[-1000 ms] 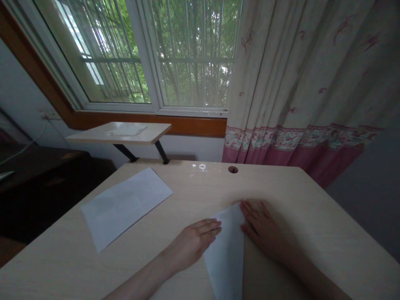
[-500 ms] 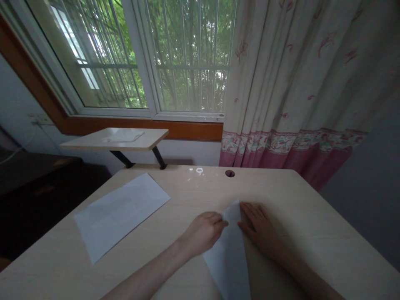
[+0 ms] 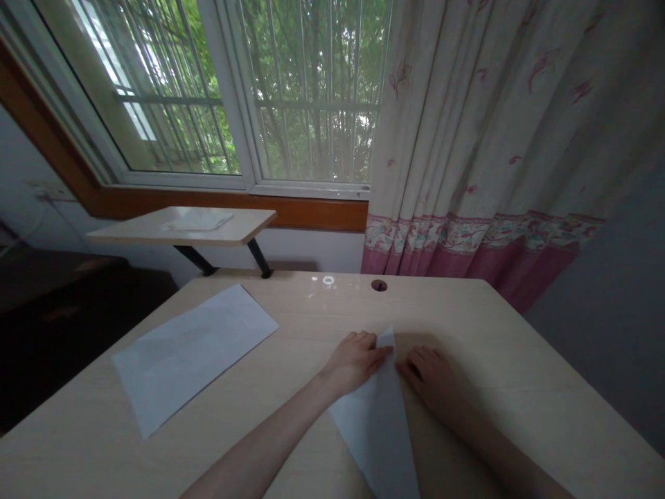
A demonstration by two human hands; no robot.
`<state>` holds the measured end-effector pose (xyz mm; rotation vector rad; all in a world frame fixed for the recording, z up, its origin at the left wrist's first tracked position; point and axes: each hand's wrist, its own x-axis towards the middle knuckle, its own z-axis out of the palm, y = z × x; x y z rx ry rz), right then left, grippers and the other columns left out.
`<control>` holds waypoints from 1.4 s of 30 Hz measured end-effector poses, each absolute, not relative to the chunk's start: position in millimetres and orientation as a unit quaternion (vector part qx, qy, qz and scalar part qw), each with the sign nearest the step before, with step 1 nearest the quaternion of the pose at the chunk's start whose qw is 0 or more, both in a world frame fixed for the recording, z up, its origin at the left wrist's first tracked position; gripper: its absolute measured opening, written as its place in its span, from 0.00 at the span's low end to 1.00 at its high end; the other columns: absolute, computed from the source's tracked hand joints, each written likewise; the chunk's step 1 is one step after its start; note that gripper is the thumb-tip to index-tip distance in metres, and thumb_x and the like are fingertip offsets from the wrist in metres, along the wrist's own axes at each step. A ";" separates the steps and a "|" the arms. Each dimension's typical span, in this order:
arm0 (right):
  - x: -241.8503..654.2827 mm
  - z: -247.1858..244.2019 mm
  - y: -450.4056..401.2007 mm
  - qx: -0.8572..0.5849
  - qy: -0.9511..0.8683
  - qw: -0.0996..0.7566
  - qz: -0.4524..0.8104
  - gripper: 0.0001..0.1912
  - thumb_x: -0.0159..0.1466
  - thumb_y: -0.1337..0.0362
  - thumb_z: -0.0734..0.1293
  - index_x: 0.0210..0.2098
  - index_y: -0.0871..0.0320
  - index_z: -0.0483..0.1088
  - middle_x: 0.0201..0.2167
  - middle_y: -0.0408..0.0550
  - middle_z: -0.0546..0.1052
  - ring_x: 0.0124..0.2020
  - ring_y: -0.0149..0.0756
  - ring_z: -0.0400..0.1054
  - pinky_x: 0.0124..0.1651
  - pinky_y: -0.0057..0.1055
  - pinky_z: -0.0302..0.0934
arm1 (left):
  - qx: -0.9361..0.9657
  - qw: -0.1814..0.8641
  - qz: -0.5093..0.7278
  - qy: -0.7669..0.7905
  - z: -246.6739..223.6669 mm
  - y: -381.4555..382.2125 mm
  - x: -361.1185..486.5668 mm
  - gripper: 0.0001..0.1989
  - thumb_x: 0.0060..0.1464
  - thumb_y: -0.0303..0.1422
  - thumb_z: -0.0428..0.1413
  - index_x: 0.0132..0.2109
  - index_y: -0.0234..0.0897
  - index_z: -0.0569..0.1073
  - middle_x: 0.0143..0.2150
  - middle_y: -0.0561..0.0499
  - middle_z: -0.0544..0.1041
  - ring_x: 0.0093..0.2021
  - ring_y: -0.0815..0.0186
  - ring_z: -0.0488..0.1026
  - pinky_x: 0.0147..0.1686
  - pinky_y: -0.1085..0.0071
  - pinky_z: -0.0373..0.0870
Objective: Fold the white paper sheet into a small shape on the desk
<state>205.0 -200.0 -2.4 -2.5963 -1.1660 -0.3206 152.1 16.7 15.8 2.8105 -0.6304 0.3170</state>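
Currently, tapered paper lies on the table, point toward the far edge, near end out of frame. Left hand: fingers curled over the paper by its point; pinching or only pressing, cannot tell. Right hand: half-curled beside the paper, gap at thumb, no hold seen. Judged progress: taper formed; remaining folds unreadable. White sheet by the left edge, untapered.

White paper, flower-patterned curtain
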 end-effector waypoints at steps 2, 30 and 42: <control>205.8 -3.2 -199.9 -0.896 -0.411 0.132 -0.107 0.16 0.71 0.60 0.55 0.31 0.56 0.70 0.32 0.48 0.76 0.34 0.41 0.69 0.42 0.40 0.60 | 0.962 0.124 0.112 -0.214 17.2 16.9 151.8 0.14 0.66 0.37 0.49 0.57 0.48 0.71 0.40 0.49 0.71 0.43 0.62 0.68 0.41 0.68 0.64; 186.5 20.9 -211.5 -0.837 -0.517 0.179 0.004 0.09 0.64 0.67 0.64 0.26 0.57 0.67 0.28 0.44 0.73 0.33 0.36 0.67 0.40 0.33 0.59 | 0.960 0.127 0.109 -0.223 16.6 20.4 154.2 0.16 0.68 0.40 0.46 0.58 0.50 0.70 0.39 0.50 0.69 0.41 0.62 0.67 0.40 0.68 0.62; 182.9 6.0 -221.1 -0.822 -0.541 0.173 -0.031 0.11 0.68 0.65 0.60 0.29 0.56 0.68 0.30 0.46 0.73 0.36 0.39 0.66 0.46 0.40 0.58 | 0.960 0.136 0.113 -0.215 11.5 20.7 155.9 0.15 0.67 0.41 0.47 0.56 0.50 0.72 0.39 0.50 0.70 0.41 0.63 0.67 0.41 0.69 0.62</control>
